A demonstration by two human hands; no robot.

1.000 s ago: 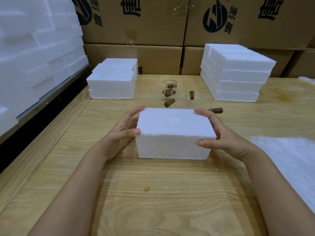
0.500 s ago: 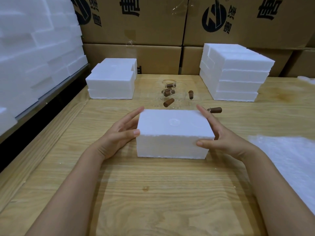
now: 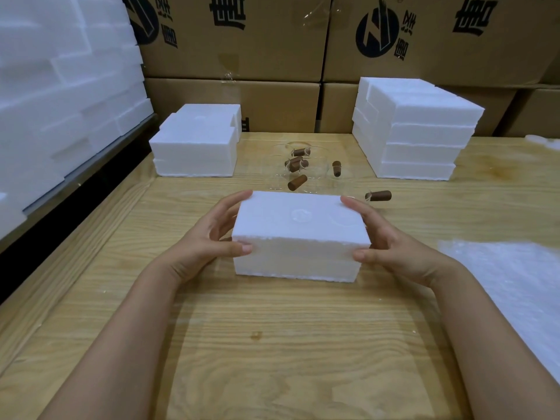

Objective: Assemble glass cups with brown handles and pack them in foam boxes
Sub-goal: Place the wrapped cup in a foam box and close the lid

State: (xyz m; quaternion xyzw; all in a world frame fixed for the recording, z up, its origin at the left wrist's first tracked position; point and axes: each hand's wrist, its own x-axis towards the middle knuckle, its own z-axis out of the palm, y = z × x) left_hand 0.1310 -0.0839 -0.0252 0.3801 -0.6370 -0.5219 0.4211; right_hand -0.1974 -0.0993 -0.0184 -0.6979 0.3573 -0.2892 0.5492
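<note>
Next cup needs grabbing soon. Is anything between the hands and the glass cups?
Yes: the foam box, held at its ends by the left hand and right hand, lies directly between them and the cups behind it.

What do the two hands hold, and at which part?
The foam box, by its short ends: left hand on one, right hand on the other.

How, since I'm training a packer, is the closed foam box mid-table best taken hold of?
Take the foam box by its two short ends, one hand from each side, as the left hand and right hand do now. It is wide, and a seam seems to split lid from base, so a grip spanning it should keep both halves together.
</note>
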